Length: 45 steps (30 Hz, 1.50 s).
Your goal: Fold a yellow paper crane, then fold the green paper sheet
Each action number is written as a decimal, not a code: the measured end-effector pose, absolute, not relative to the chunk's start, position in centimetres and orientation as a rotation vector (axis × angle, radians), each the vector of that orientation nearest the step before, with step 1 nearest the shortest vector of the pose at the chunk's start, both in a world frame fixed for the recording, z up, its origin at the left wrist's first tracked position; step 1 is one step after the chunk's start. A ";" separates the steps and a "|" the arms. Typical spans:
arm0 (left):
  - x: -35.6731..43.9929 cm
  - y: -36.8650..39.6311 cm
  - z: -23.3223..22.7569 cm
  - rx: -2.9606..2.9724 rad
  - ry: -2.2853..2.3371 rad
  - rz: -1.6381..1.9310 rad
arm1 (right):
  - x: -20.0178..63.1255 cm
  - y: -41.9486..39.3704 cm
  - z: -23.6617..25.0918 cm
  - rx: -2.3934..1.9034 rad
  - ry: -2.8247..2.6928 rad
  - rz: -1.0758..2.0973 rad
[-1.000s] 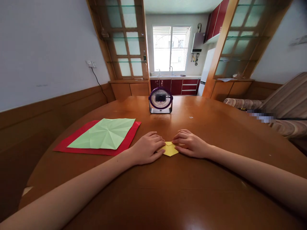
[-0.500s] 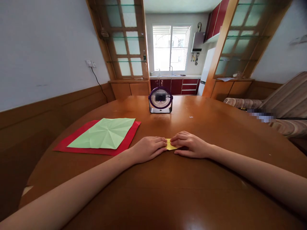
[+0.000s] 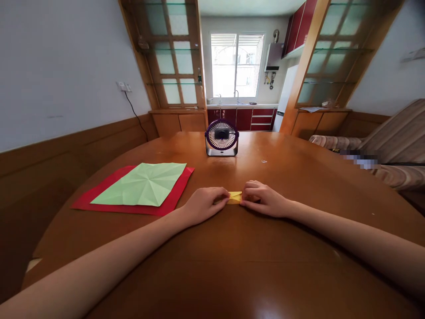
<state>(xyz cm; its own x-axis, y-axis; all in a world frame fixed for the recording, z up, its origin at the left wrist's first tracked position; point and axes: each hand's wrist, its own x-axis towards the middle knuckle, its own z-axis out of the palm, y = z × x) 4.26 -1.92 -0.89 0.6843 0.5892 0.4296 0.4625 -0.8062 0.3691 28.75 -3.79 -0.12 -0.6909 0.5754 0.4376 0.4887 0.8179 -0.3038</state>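
A small piece of folded yellow paper (image 3: 235, 198) lies between my hands at the middle of the table. My left hand (image 3: 207, 204) pinches its left end between thumb and fingers. At the right end, my right hand (image 3: 262, 199) grips it the same way, fingers curled and thumb below. A crease or overlapping flap shows on the paper between the fingertips; both its ends are hidden by my fingers. To the left of my left hand lies a creased light green sheet (image 3: 146, 184) on top of a larger red sheet (image 3: 83, 201).
A small purple-rimmed fan (image 3: 222, 137) stands upright on the wooden table (image 3: 232, 266), beyond my hands. A small pale scrap (image 3: 264, 161) lies right of the fan. A striped armchair (image 3: 398, 137) stands at the table's right side.
My fingers, flatter over the yellow paper before, are now pinched at its two ends. My right fingertips have moved off its middle, and the paper looks narrower, with a flap showing.
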 end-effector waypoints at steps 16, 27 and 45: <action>4.5 -1.6 -0.8 2.509 0.869 0.808 | 27.6 -3.6 -0.7 -1.088 -2.319 0.353; 2.9 -1.2 -1.2 2.994 0.534 0.698 | 27.7 -3.5 -0.9 -1.069 -2.347 0.276; 4.6 -1.5 -0.6 2.717 0.786 0.765 | 27.7 -3.1 -1.0 -1.073 -2.354 0.270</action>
<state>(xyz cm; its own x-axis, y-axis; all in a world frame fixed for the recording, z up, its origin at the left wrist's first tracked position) 4.63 -1.54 -0.59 0.7230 0.5465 0.4227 0.4370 -0.8356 0.3330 27.74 -3.13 -1.02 -0.5416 0.7466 0.3863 0.6399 0.6641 -0.3865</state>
